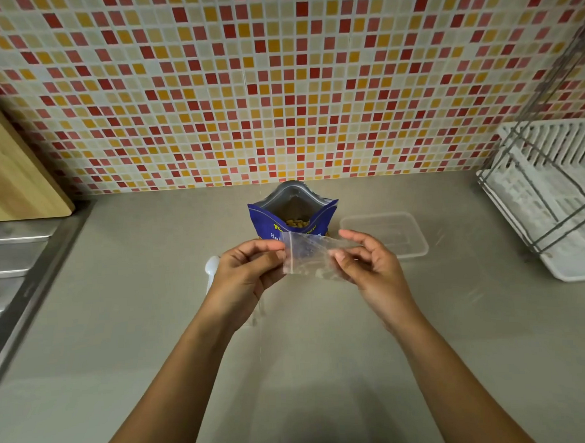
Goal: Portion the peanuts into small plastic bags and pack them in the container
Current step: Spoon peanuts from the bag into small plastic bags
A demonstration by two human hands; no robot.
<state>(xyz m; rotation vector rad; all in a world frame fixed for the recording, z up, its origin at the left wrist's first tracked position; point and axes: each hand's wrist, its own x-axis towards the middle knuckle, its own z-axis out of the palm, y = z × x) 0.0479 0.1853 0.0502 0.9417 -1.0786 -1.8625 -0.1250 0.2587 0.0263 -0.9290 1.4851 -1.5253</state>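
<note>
Small plastic bag point(306, 254) held crosswise, long axis left-right, ends pinched by left hand point(246, 273) and right hand point(371, 268)

A small clear plastic bag point(306, 254) hangs pinched between left hand point(246, 271) and right hand point(368, 264) above the bench point(152, 296). Behind it the blue peanut pouch point(294, 218) stands open, peanuts point(297, 223) showing inside. The clear rectangular container point(386, 233) sits just right of the pouch

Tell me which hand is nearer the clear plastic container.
Right. The right hand is just left of the clear plastic container; the left hand is farther left, past the small plastic bag both hold.
</note>
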